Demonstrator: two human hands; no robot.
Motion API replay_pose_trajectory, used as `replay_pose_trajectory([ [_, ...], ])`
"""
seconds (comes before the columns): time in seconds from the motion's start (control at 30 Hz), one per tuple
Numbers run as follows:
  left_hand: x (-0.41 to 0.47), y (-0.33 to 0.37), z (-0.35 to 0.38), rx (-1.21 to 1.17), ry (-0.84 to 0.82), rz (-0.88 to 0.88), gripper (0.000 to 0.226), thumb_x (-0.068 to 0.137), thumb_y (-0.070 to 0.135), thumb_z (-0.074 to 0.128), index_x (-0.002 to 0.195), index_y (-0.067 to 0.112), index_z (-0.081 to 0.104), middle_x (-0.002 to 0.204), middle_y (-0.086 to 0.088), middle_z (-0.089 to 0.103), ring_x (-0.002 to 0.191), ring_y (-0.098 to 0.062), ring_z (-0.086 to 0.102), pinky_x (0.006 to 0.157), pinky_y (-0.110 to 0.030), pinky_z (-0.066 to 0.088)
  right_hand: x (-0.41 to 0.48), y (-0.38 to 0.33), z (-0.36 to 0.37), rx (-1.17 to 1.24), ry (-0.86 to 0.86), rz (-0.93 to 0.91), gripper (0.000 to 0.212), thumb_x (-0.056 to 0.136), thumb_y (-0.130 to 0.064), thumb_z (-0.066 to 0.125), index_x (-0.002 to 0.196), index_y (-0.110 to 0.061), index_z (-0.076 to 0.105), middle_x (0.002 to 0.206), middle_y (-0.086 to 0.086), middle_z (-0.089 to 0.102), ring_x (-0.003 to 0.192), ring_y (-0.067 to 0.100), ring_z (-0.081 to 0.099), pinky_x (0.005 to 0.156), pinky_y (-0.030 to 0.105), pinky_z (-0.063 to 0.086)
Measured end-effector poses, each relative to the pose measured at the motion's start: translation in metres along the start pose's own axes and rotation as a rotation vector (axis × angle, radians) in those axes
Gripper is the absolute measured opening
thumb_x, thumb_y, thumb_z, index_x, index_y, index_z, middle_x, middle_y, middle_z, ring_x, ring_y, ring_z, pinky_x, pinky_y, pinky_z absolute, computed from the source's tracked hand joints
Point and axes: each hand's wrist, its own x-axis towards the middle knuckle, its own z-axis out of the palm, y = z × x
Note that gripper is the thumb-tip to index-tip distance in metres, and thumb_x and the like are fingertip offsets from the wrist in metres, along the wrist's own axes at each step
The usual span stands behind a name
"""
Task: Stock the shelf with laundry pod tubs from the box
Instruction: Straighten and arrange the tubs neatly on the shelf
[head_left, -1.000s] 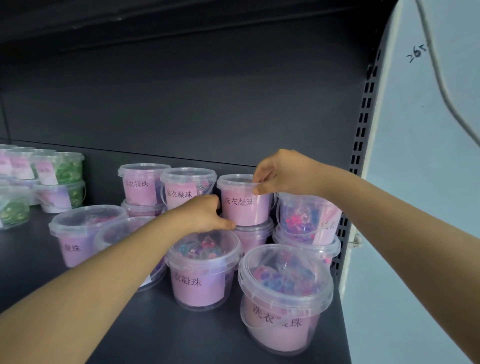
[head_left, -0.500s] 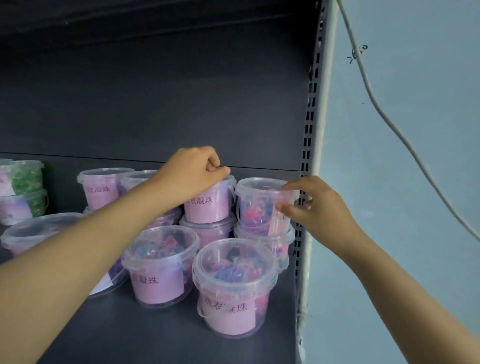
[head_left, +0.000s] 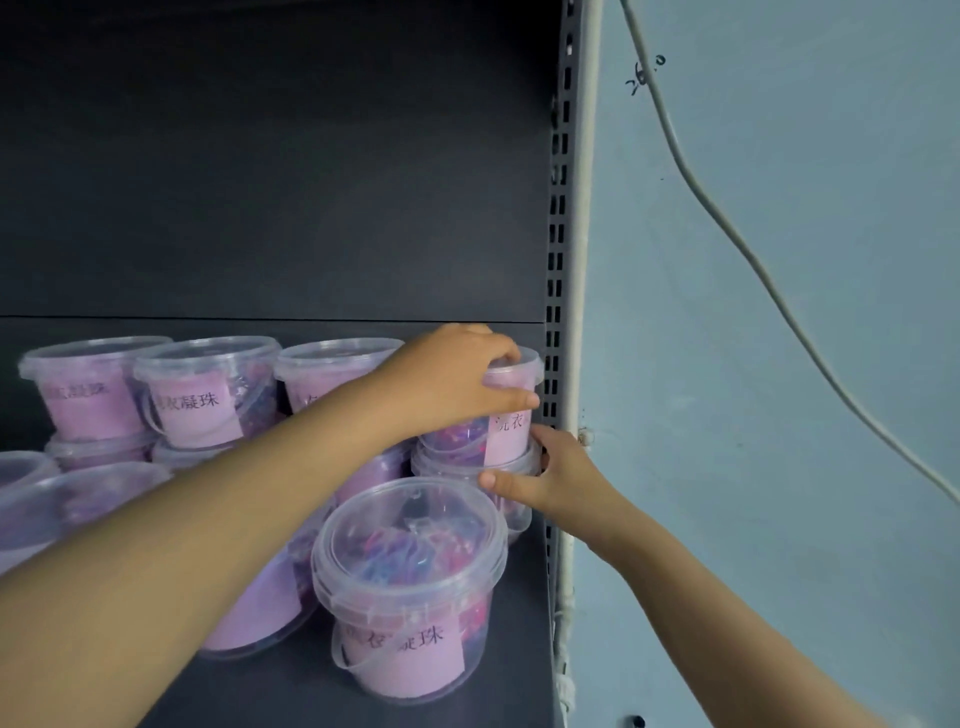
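Note:
Several clear laundry pod tubs with pink labels stand on the dark shelf (head_left: 519, 654), some stacked two high. At the right end, an upper tub (head_left: 511, 434) sits on a lower tub (head_left: 449, 467). My left hand (head_left: 457, 379) grips the upper tub from above, with fingers over its lid and thumb on its front. My right hand (head_left: 558, 480) holds the lower tub from the right, thumb across its front. Another tub (head_left: 410, 571) stands alone just in front of them. The box is out of view.
More stacked tubs (head_left: 202, 395) fill the shelf to the left. A perforated metal upright (head_left: 558, 260) bounds the shelf on the right, close to my right hand. Beyond it is a pale blue wall with a hanging cable (head_left: 727, 218).
My left hand has moved right, from the middle stack onto the right-end upper tub. My right hand has dropped from that upper tub to the one beneath. The view has shifted right.

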Motion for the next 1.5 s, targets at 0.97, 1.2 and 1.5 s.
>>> replay_pose_trajectory([
  [0.97, -0.012, -0.036, -0.024, -0.080, -0.168, 0.181, 0.052, 0.087, 0.028, 0.061, 0.137, 0.022, 0.046, 0.145, 0.003, 0.043, 0.126, -0.002, 0.037, 0.086, 0.012, 0.009, 0.013, -0.013, -0.034, -0.135, -0.207, 0.076, 0.040, 0.079, -0.024, 0.075, 0.113, -0.008, 0.063, 0.107, 0.005, 0.070, 0.099, 0.012, 0.065, 0.088, 0.024, 0.051],
  [1.2, -0.014, -0.033, -0.022, 0.043, -0.136, 0.109, 0.051, 0.087, 0.041, 0.059, 0.136, 0.036, 0.046, 0.140, 0.011, 0.049, 0.128, -0.012, 0.046, 0.098, -0.018, 0.031, 0.012, 0.005, 0.011, -0.264, 0.009, -0.046, 0.092, 0.043, -0.080, 0.072, 0.118, -0.029, 0.057, 0.114, -0.002, 0.061, 0.114, 0.019, 0.054, 0.095, 0.036, 0.048],
  [1.5, -0.027, -0.037, -0.025, -0.095, -0.075, 0.111, 0.045, 0.090, 0.024, 0.061, 0.134, 0.025, 0.051, 0.138, 0.015, 0.048, 0.120, 0.007, 0.044, 0.088, 0.001, 0.024, 0.010, -0.017, -0.033, -0.168, -0.293, 0.096, 0.050, 0.078, -0.033, 0.075, 0.123, -0.017, 0.058, 0.117, -0.002, 0.067, 0.110, 0.015, 0.062, 0.095, 0.026, 0.049],
])
